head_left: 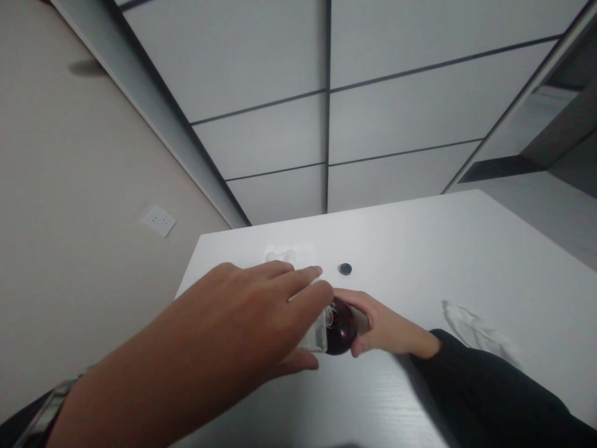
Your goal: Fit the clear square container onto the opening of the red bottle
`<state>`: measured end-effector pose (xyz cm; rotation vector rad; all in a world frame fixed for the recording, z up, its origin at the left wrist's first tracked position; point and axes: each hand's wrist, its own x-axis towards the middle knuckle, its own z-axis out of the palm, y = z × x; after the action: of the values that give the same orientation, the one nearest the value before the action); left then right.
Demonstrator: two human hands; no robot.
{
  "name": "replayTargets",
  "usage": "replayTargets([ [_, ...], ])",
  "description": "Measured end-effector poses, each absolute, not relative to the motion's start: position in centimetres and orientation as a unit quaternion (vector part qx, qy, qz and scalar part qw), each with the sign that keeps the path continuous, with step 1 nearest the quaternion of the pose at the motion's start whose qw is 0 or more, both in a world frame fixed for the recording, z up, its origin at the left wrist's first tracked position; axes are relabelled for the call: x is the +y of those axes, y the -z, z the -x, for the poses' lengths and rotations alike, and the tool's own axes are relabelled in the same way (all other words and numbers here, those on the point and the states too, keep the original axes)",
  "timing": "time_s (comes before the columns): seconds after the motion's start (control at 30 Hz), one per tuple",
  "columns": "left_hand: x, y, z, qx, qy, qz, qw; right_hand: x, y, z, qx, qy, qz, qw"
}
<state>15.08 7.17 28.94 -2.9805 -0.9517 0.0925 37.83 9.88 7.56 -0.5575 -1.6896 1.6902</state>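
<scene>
My left hand [261,311] is wrapped round a clear glass container [318,336], most of which its fingers hide. My right hand [380,323] grips a round bottle of dark red liquid [342,330] from the right side. The clear neck or rim of the container meets the top of the bottle, right at my left fingertips. A small dark round cap [346,269] lies on the white table [410,249], just beyond the hands.
A crumpled white tissue or clear plastic [480,330] lies at the right, beside my dark sleeve. Behind my left hand is a clear, pale item [280,256]. White cabinet panels [275,137] stand past the table's far edge, and a wall with a socket [159,221] is at the left.
</scene>
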Motion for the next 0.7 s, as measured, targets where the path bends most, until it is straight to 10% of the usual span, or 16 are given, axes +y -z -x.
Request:
replayTargets([
  [0.7,7.25,-29.02,-15.68,-0.294,-0.035,0.955,0.025,9.84,-7.80,-37.68,-0.639,-0.657,0.221,0.334],
])
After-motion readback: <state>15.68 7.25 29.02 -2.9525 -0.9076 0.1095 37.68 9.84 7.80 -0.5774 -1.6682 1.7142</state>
